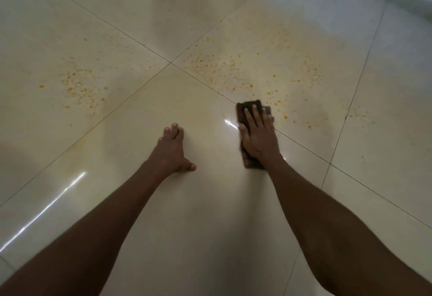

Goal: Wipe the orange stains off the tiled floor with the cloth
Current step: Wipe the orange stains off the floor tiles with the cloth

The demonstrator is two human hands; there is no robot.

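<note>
I see my right hand [258, 136] lying flat with straight fingers on the dark cloth [251, 108], pressing it on the tiled floor [210, 202]. Orange stains [233, 64] lie just beyond the cloth and far to its left. My left hand [171, 150] rests on the floor left of the cloth, fingers spread.

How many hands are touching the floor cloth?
1. The right hand presses flat on the dark rectangular cloth. The left hand rests on the bare cream tiled floor beside it, apart from the cloth.
</note>
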